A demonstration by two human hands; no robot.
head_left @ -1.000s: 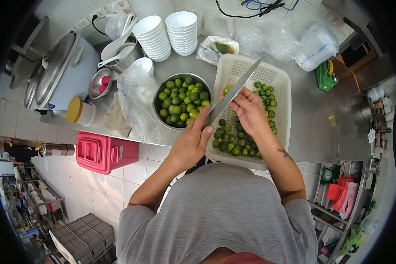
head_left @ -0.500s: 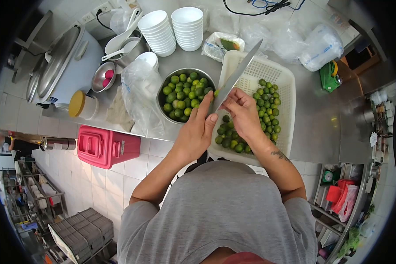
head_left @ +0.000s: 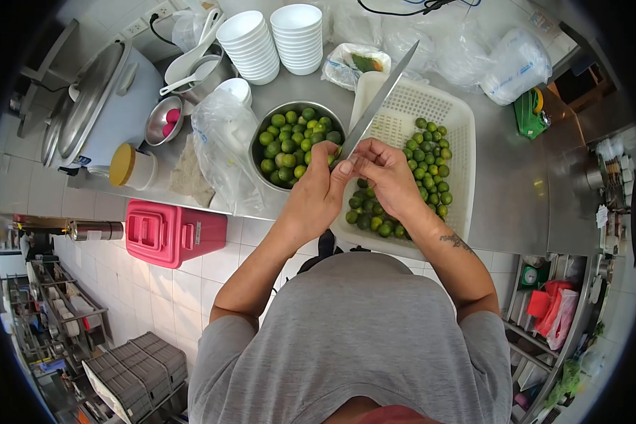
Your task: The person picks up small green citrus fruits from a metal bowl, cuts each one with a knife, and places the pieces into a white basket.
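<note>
My left hand [head_left: 314, 187] is closed over the near right rim of a steel bowl [head_left: 253, 157] of green limes [head_left: 287, 147]. A bit of green lime [head_left: 338, 152] shows between its fingers and the blade. My right hand [head_left: 386, 177] pinches the lower end of a long knife [head_left: 385, 88], fingertips nearly meeting my left thumb. The blade tilts up and away to the right. Its handle is hidden by my hands. Under my right hand stands a white perforated basket [head_left: 461, 127] with more limes [head_left: 427, 166] along its right side and near end.
Stacks of white bowls [head_left: 297, 39] stand behind the steel bowl. A clear plastic bag [head_left: 222, 148], a yellow-lidded jar [head_left: 131, 166] and a large pot [head_left: 113, 106] are at left. Plastic bags [head_left: 516, 67] lie back right. Below the counter edge sits a pink bin [head_left: 173, 233].
My left index finger, stretched out before, is now bent in. The knife has shifted slightly, its tip higher in view and its face turned narrower. My hands remain close together.
</note>
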